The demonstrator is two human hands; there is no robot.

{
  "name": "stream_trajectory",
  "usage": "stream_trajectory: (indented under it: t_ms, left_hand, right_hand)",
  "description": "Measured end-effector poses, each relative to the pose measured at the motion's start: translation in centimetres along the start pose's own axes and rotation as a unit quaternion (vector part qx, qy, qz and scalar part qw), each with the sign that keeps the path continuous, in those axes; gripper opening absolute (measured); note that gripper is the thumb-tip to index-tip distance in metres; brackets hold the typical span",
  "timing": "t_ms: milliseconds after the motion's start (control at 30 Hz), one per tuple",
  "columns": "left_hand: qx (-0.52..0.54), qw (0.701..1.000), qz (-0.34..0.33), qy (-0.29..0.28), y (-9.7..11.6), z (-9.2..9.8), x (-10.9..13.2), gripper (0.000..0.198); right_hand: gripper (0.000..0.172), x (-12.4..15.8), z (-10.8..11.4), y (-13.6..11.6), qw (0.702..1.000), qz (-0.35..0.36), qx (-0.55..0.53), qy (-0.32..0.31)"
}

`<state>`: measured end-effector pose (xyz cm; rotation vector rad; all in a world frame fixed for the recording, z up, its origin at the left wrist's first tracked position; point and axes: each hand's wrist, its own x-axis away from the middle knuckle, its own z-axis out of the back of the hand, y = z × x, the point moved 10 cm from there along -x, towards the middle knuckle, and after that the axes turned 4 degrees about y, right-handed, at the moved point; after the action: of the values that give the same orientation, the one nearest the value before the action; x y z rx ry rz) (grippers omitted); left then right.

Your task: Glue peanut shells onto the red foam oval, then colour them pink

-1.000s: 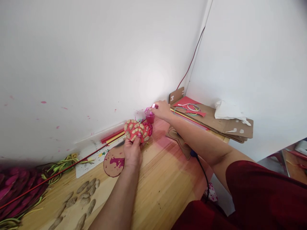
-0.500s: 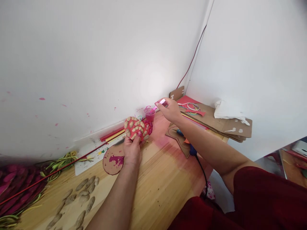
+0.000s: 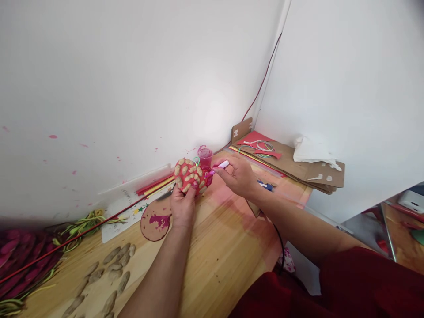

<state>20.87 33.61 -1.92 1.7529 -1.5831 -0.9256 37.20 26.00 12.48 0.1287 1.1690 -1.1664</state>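
My left hand (image 3: 184,204) holds a red heart-shaped piece (image 3: 188,175) covered in peanut shells, its right side coated in magenta paint. Between the fingers of my right hand (image 3: 239,176) is a paintbrush (image 3: 221,166) with a pale handle, its pink tip against the painted side of the piece. Just behind stands a clear plastic cup (image 3: 205,157) of magenta paint, close to the wall. Below my left wrist a round cardboard disc (image 3: 155,221) with a magenta smear lies on the table.
Several loose peanuts (image 3: 114,266) lie at the front left, near green-yellow strands (image 3: 86,225). Stacked cardboard (image 3: 291,167) with coiled cords (image 3: 263,147) and a white cloth (image 3: 314,151) sits at the right. A blue-handled tool (image 3: 265,185) is partly hidden behind my right arm.
My right hand has brought the brush from the paint cup down to the right side of the heart-shaped piece. My left hand keeps holding the piece in nearly the same place.
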Motion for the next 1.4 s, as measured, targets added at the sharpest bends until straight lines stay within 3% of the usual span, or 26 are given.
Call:
stream_trajectory:
  t_ms: [300,800,967,1267,1400]
  left_hand:
    - [-0.016,1.0,-0.006,0.004,-0.1,0.0,-0.2,0.05]
    - [-0.018,1.0,-0.004,0.005,-0.2,0.3,-0.1,0.052]
    - [-0.017,1.0,-0.003,0.007,-0.3,0.3,-0.2,0.053]
    - [-0.002,0.999,0.04,0.029,-0.5,0.6,-0.1,0.055]
    - [-0.01,0.998,0.049,0.035,-0.6,0.7,-0.1,0.055]
  right_hand:
    - [0.02,-0.2,0.2,1.3,1.0,0.003,0.014,0.027]
    - [0.018,0.2,-0.3,0.3,1.0,0.027,0.008,0.0]
    - [0.018,0.3,0.4,0.9,1.0,0.008,0.01,0.028]
    - [0.014,0.4,0.8,1.6,0.999,-0.007,-0.005,0.04]
    - [0.014,0.4,0.3,1.3,1.0,0.001,-0.017,0.017]
